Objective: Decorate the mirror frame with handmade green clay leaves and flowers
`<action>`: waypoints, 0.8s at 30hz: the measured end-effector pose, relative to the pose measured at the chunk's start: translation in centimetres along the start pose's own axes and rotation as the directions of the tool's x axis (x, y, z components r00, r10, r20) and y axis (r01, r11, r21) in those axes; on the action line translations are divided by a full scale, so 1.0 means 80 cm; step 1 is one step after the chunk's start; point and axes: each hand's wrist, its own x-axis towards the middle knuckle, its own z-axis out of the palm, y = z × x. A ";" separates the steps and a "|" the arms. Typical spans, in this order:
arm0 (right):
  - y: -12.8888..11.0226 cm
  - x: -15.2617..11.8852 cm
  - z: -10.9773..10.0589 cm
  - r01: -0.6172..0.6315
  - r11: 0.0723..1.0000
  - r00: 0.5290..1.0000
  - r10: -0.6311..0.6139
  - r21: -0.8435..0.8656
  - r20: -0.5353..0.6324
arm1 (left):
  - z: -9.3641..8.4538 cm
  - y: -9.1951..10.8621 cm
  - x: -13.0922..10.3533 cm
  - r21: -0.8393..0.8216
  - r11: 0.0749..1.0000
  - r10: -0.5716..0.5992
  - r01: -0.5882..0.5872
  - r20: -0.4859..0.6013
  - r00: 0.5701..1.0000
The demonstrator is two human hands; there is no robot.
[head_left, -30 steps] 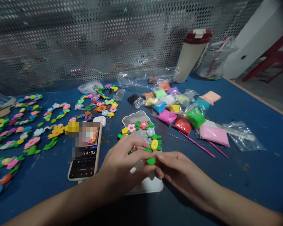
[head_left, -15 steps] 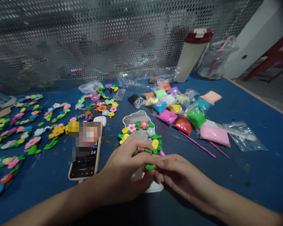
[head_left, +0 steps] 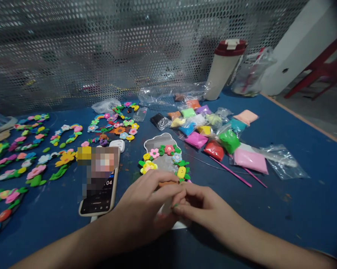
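Observation:
My left hand (head_left: 153, 200) arches over the lower part of a cloud-topped mirror (head_left: 160, 141), its fingertips closed and meeting those of my right hand (head_left: 200, 203). Between the fingertips a small piece of green clay (head_left: 176, 205) is pinched, and just a sliver of it shows. Around the mirror's face runs a ring of clay decorations, with a pink flower (head_left: 154, 152), a red flower (head_left: 169, 149), a blue flower (head_left: 176, 157) and a yellow smiling piece (head_left: 181, 172). My hands hide the mirror's lower half, where a white edge peeks out below.
A phone (head_left: 99, 200) lies left of my hands, near several clay-decorated frames (head_left: 66, 134). Bagged coloured clay (head_left: 213, 150) and pink sticks (head_left: 232, 172) lie to the right. Behind them stand a tumbler (head_left: 223, 71) and a plastic bag (head_left: 248, 76), before a perforated metal panel (head_left: 115, 56).
The green clay showed as a leaf-like piece between my hands; now my fingers mostly cover it. My right thumb and fingers have shifted left and closed over it. The view has moved slightly.

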 end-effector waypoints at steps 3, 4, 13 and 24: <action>0.001 -0.004 0.004 0.215 0.888 0.973 -0.232 -0.407 0.008 | -0.012 0.003 -0.015 0.013 1.000 0.020 -0.020 -0.031 0.999; 0.002 -0.006 0.005 0.253 0.832 0.963 -0.268 -0.493 0.042 | -0.016 0.004 -0.021 0.021 0.999 0.049 -0.048 -0.057 0.997; 0.020 0.006 0.009 0.339 0.582 0.912 -0.396 -0.739 0.107 | -0.017 -0.003 -0.049 0.096 0.981 0.183 -0.168 -0.173 0.968; 0.023 -0.005 -0.001 0.227 0.417 0.917 -0.396 -0.880 0.049 | -0.003 -0.008 -0.057 0.285 0.921 0.316 -0.267 -0.143 0.938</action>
